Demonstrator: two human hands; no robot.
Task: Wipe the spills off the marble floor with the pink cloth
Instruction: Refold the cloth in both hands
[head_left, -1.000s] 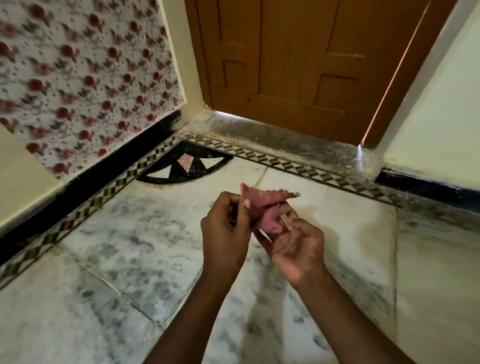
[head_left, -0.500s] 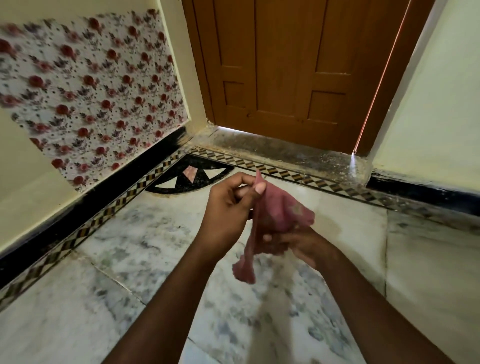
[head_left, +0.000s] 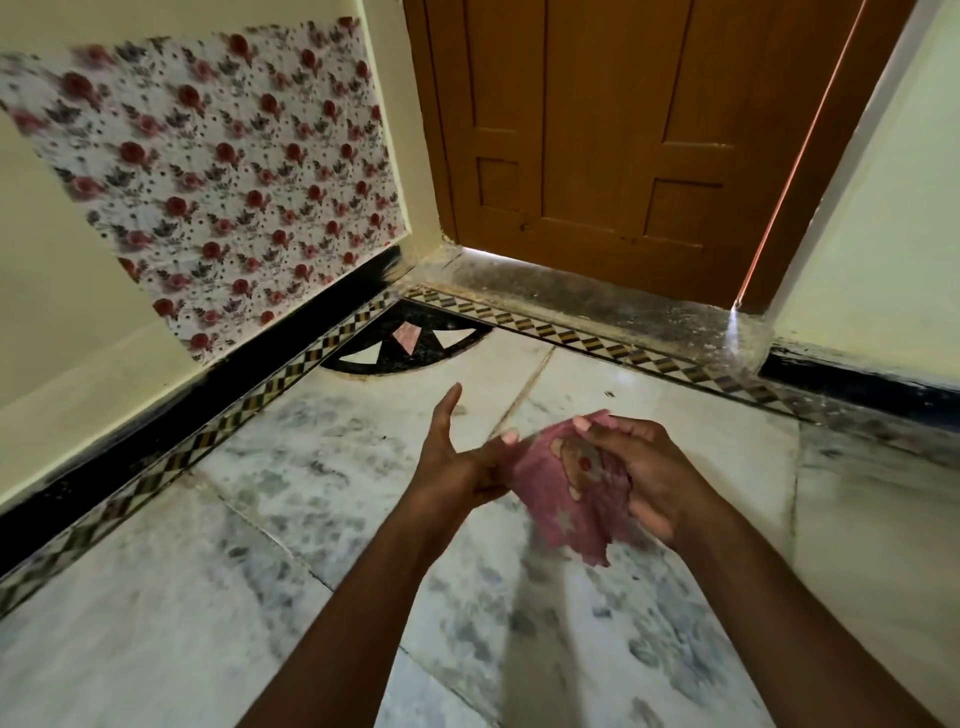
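Above marble floor (head_left: 291, 467), right hand (head_left: 649, 483) grips blurred pink cloth (head_left: 566, 499); left hand (head_left: 457, 462) fingers straight.

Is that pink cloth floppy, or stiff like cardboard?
Probably floppy: the pink cloth droops in folds below the right hand gripping it. It looks thin and light, its ragged lower edge dangling above the marble floor. The left hand touches it with straight fingers.

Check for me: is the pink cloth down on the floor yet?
No, the cloth hangs above the marble floor, held by the right hand.
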